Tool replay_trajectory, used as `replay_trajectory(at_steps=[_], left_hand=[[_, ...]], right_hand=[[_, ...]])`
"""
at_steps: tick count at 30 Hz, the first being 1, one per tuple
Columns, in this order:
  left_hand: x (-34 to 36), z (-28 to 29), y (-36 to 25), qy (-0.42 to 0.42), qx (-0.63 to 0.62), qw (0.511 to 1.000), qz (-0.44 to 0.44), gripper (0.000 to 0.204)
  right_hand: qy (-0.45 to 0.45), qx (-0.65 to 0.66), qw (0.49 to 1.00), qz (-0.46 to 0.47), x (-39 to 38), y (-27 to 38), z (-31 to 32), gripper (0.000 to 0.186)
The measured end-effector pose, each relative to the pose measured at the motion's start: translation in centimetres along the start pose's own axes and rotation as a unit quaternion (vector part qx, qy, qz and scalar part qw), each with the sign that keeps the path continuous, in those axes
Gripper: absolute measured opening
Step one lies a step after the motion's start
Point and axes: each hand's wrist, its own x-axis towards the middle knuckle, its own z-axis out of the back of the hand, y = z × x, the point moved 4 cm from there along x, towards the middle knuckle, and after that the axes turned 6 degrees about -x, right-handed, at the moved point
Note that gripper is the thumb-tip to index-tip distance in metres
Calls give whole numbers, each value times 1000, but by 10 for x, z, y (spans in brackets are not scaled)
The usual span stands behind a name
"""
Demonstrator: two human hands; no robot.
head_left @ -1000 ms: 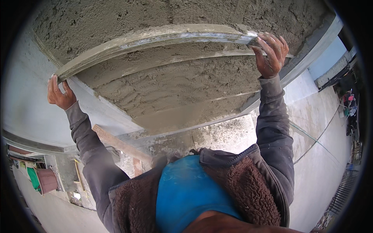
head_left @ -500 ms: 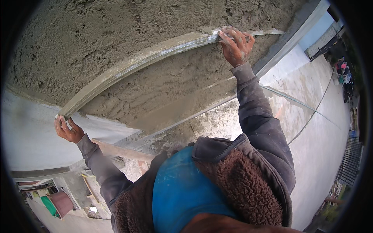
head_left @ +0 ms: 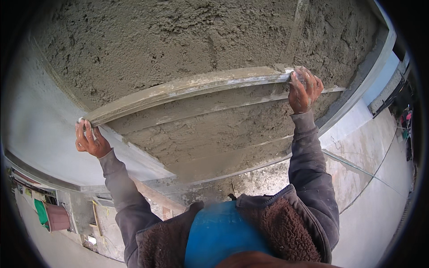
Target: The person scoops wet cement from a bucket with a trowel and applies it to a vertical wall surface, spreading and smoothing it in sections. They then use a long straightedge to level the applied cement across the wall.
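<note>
A long straight metal bar point(head_left: 187, 88), smeared with grey mortar and looking curved in the lens, lies across the rough grey plaster point(head_left: 147, 44). My left hand point(head_left: 91, 139) grips the bar's left end, fingers curled on its edge. My right hand point(head_left: 304, 89) is closed on the bar near its right end, with mortar on the fingers. Below the bar, a narrow horizontal strip point(head_left: 205, 107) crosses the plaster, and a vertical strip point(head_left: 295, 31) runs up from the bar.
A smooth white surface point(head_left: 40, 125) borders the plaster at left. Low at left are a pinkish container point(head_left: 58, 218) with green material and a leaning plank point(head_left: 156, 196). Pale concrete ground point(head_left: 362, 210) with a thin hose or line point(head_left: 344, 163) lies at right; dark clutter sits at the far right rim.
The bar and both hands sit lower in the picture than a second ago. Since half a second ago the view has shifted and the bar appears less slanted.
</note>
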Motion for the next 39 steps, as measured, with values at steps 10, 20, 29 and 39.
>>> replay_trajectory(at_steps=[10,20,29,39], left_hand=[[273,-19,58,-83,-16,987,-134,30],[151,-2,14,-30,34,993,-108,32],[301,-19,51,-72,20,986,-147,36],[307,-17,33,-111,6,985,-134,34]], right_hand=[[-179,43,979,87,243,-81,7,30],[-77,-38,996,13,130,-43,6,39],[-182,-22,983,-5,273,-52,20,27],[-193,-71,978,-27,276,-53,19,30]])
